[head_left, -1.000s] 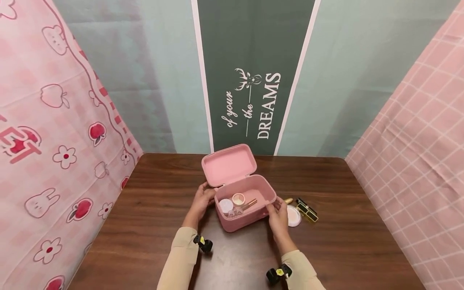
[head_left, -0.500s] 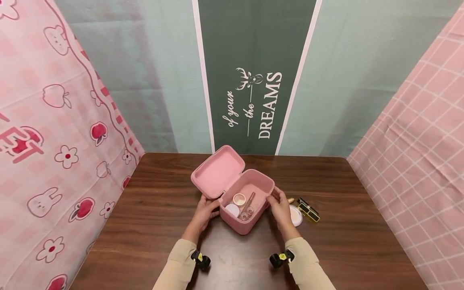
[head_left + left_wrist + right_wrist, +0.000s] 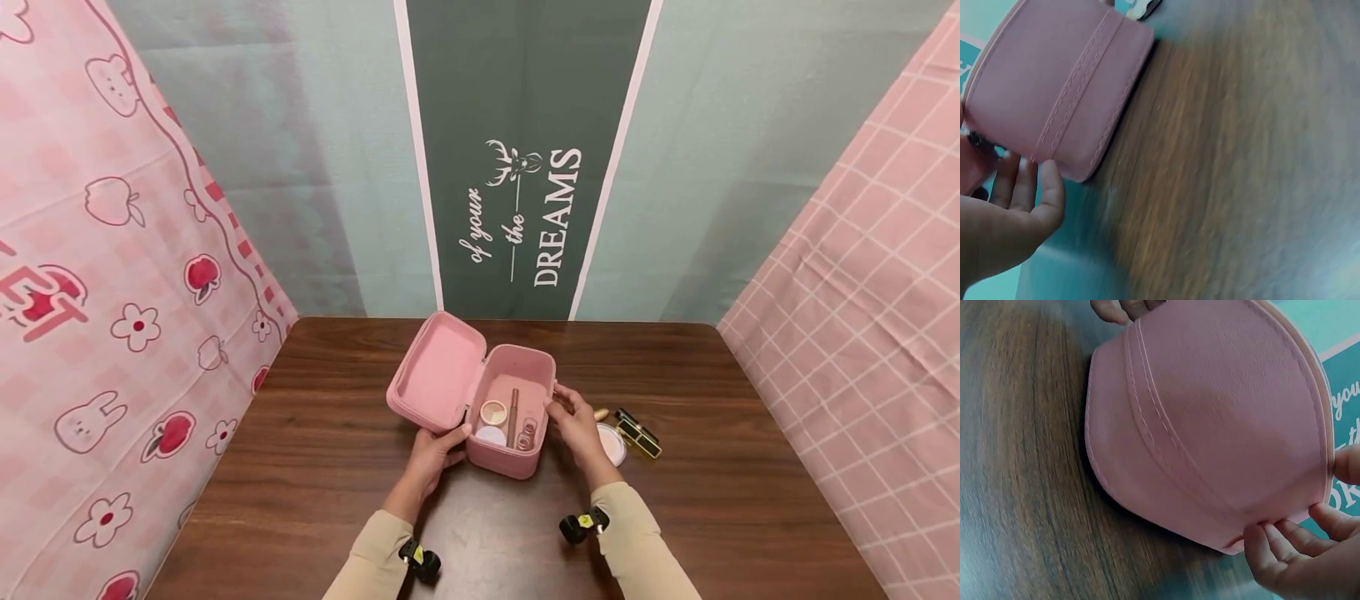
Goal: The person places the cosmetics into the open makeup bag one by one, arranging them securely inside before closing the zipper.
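A pink makeup case [image 3: 501, 463] stands on the table, its lid [image 3: 441, 367] thrown back to the left. Inside it lie a round pan with a pale patterned face [image 3: 493, 412], a white round lid [image 3: 492, 436], a slim rose-gold tube [image 3: 513, 417] and small clear-capped pieces [image 3: 527, 433]. My left hand [image 3: 433, 458] grips the case near the hinge, thumb at the rim and fingers against the side [image 3: 1022, 206]. On the opposite side my right hand [image 3: 577, 425] holds the rim, thumb on the edge and fingers along the wall [image 3: 1304, 550].
Just right of my right hand lie a round powder compact [image 3: 611, 444], a gold tube [image 3: 601, 414] and black-and-gold cosmetics [image 3: 637, 435]. The wooden table [image 3: 720, 500] is bounded by patterned cloths at the back and both sides.
Between my hands the case has turned, its lid swinging from the back round to the left. The tube inside now points away from me. The cosmetics on the right have stayed put.
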`<move>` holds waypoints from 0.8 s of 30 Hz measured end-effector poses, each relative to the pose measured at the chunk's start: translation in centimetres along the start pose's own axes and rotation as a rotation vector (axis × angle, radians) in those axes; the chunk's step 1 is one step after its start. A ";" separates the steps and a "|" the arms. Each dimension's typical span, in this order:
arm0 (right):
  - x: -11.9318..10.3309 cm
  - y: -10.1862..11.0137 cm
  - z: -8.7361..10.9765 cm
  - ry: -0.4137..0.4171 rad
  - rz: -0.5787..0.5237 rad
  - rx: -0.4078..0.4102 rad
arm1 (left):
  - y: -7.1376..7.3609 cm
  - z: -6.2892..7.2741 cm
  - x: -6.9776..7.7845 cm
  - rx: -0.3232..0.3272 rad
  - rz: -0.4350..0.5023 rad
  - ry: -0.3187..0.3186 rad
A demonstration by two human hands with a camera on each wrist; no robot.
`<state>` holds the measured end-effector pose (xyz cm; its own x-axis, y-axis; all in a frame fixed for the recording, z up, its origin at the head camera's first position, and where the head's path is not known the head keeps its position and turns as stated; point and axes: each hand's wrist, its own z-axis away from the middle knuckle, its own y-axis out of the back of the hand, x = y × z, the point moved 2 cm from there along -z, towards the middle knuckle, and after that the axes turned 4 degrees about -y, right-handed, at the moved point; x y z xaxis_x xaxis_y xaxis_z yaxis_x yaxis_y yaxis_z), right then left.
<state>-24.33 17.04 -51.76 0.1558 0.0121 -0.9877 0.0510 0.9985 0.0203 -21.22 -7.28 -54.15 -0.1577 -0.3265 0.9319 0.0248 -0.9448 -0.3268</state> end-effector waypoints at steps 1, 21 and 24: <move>-0.1 -0.1 0.1 -0.006 -0.005 -0.006 | -0.2 0.1 0.0 0.008 0.016 0.001; -0.6 0.3 -1.3 0.052 0.032 0.039 | -3.1 2.6 -1.4 0.252 0.017 -0.119; -0.7 0.6 -1.2 0.053 0.045 0.008 | -3.3 2.5 -1.4 0.269 -0.010 -0.126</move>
<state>-25.59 17.74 -51.26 0.1054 0.0601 -0.9926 0.0533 0.9964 0.0660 -18.58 -3.79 -53.99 -0.0356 -0.3025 0.9525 0.2873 -0.9159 -0.2801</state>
